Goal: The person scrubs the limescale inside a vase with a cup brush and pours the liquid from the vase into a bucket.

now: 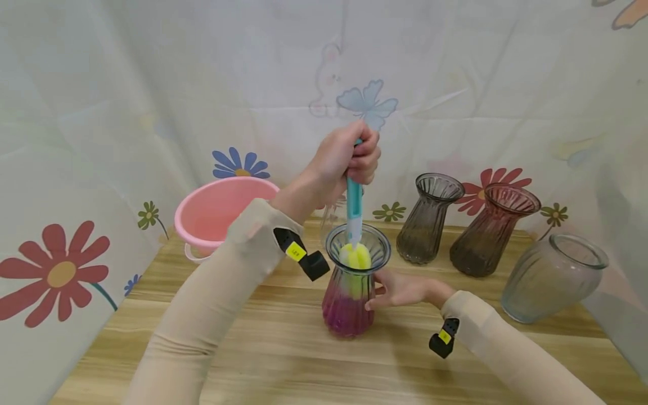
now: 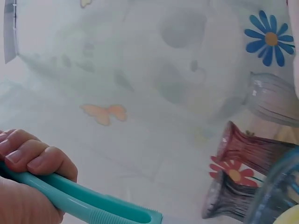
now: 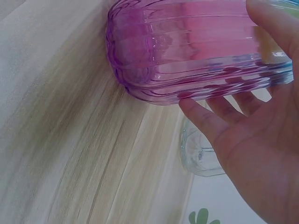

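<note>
My left hand point(image 1: 346, 163) grips the teal handle point(image 1: 355, 202) of a sponge bottle brush, fingers wrapped round its upper end. The brush stands nearly upright, its yellow sponge head point(image 1: 357, 257) inside a ribbed glass vase point(image 1: 346, 315). That vase shades from bluish at the flared rim to purple at the base. Low on its right side, my right hand point(image 1: 405, 288) holds it. In the right wrist view, the thumb and fingers lie on opposite sides of the purple vase point(image 3: 163, 51). The left wrist view shows the teal handle point(image 2: 100, 203) in the left fist.
A pink basin point(image 1: 194, 216) sits at the back left of the wooden table point(image 1: 283, 360). Behind the purple vase is a clear glass one point(image 1: 330, 218), partly hidden. To the right stand a grey vase point(image 1: 421, 225), a reddish vase point(image 1: 481, 239) and a wide clear vase point(image 1: 549, 281).
</note>
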`<state>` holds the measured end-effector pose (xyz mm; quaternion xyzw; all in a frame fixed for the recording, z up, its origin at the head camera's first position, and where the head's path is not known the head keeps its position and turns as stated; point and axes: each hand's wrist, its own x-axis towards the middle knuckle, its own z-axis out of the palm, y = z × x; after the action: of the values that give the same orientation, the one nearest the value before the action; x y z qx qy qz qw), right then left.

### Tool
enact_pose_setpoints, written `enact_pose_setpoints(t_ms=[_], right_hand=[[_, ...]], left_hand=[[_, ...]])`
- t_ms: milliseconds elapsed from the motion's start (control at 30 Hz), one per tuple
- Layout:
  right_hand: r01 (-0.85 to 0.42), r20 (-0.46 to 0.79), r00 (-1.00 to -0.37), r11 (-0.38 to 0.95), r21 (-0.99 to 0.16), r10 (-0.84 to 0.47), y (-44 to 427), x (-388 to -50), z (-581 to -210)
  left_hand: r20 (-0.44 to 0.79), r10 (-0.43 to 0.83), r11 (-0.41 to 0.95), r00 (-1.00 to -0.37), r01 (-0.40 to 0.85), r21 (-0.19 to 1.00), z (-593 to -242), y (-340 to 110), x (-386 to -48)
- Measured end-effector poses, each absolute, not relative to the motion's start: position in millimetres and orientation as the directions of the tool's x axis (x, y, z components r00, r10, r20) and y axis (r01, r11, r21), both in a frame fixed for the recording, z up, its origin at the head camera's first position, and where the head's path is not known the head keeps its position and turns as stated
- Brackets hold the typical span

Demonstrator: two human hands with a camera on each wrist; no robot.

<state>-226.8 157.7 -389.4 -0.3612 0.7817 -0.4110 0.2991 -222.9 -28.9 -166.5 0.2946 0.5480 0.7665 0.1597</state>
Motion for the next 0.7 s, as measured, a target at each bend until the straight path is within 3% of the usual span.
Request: enact_pose_setpoints(t_ms=[167, 367, 533, 700], right_hand=[[-0.306, -0.187, -0.565, 0.414, -0.857, -0.803, 157.6, -225.0, -387.4], [-0.291, -0.194, -0.581, 0.425, -0.857, -0.79, 158.0, -226.5, -387.1], [-0.26, -0.203, -0.598, 0.427, -0.866, -0.775, 158.0, -229.9, -387.7], [-0.225, -0.207, -0.618, 0.423, -0.878, -0.758, 158.3, -232.4, -389.6]], left_hand=[[0.322, 0.562, -0.375, -0.762, 0.112, 0.92, -150.2, -31.4, -221.1], [0.313, 0.602, -0.381, -0.735, 0.08, 0.921, -154.7, -29.2, -223.9], [0.279, 0.632, -0.362, -0.723, 0.042, 0.931, -177.1, -26.2, -229.7], [0.224, 0.684, -0.308, -0.694, 0.002, 0.951, -221.5, -23.6, -236.0]])
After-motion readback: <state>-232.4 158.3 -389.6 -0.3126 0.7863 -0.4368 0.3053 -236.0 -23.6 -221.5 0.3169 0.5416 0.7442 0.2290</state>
